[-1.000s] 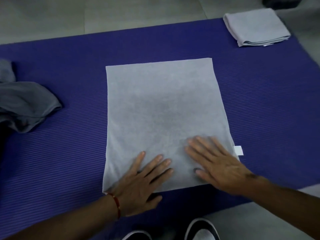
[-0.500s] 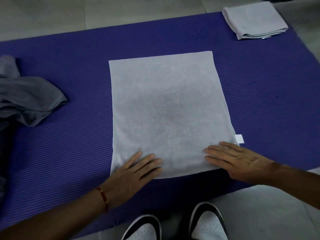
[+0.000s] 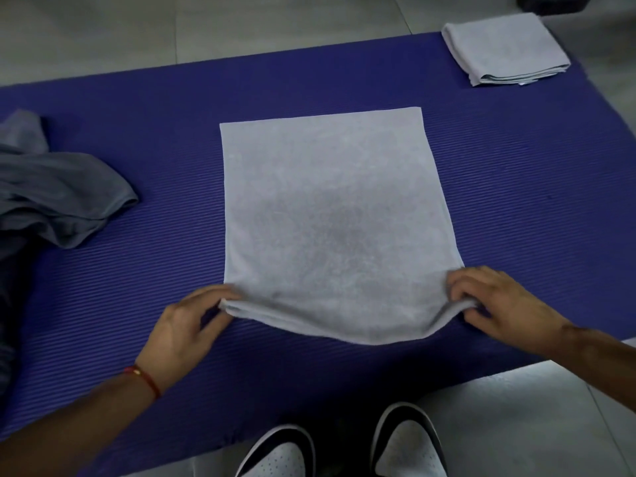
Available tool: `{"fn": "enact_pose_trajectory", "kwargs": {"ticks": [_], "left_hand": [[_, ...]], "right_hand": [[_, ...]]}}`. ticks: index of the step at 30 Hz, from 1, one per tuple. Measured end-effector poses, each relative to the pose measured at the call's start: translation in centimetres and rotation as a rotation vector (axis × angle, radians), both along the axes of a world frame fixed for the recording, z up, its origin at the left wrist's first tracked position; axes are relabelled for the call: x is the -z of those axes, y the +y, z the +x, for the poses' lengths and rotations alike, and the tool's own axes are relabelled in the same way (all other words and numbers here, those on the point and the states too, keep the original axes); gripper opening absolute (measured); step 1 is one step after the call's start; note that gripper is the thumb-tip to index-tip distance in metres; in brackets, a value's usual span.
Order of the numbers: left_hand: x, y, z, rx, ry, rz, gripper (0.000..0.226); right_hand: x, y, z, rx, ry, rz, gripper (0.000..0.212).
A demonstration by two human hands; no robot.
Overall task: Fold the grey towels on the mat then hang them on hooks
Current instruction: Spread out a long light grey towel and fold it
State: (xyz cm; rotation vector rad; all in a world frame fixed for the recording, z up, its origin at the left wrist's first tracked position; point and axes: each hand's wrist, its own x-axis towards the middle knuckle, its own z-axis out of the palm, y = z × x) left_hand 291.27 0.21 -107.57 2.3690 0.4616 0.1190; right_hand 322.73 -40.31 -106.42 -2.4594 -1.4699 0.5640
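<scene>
A light grey towel (image 3: pixel 330 215) lies doubled over on the blue mat (image 3: pixel 516 187), long side running away from me. My left hand (image 3: pixel 186 325) pinches its near left corner. My right hand (image 3: pixel 495 301) pinches its near right corner. Both corners are lifted a little, so the near edge sags in a curve between them. A folded light grey towel (image 3: pixel 502 46) sits at the mat's far right corner. A crumpled darker grey towel (image 3: pixel 58 197) lies at the left edge of the mat.
The mat rests on a pale tiled floor (image 3: pixel 206 29). My two shoes (image 3: pixel 344 449) stand on the floor just in front of the mat's near edge. A dark object (image 3: pixel 550 1) sits at the top right on the floor.
Both hands were pressing flat on the towel's near part. They slid outward to the near corners, took hold of them and raised the edge.
</scene>
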Motion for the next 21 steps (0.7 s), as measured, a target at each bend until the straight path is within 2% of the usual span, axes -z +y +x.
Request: {"fn": "enact_pose_trajectory", "kwargs": {"ticks": [4,7,10,12,17,21], "left_hand": [[-1.9,0.5,3.3,-0.243,-0.016,-0.235,0.013],[-3.1,1.3,5.8,-0.377,-0.100,-0.490,0.019],[-4.3,1.8,7.8,-0.393,-0.157,-0.708,0.030],[-4.7,1.9,8.7,-0.372,-0.131,-0.729,0.032],[-3.6,3.2,7.4,-0.340,-0.013,-0.558,0.029],[-3.0,2.3,3.8,-0.284,0.102,-0.341,0.054]], "right_hand": [[-1.9,3.5,1.6,0.603,0.379,0.304,0.016],[-3.1,6.1,3.9,0.820,0.565,0.500,0.009],[-3.6,8.2,5.3,0.793,0.552,0.530,0.013],[-3.5,8.8,5.8,0.750,0.495,0.493,0.014],[-3.0,7.7,5.3,0.618,0.334,0.293,0.019],[-3.1,5.5,2.2,0.601,0.340,0.181,0.022]]}}
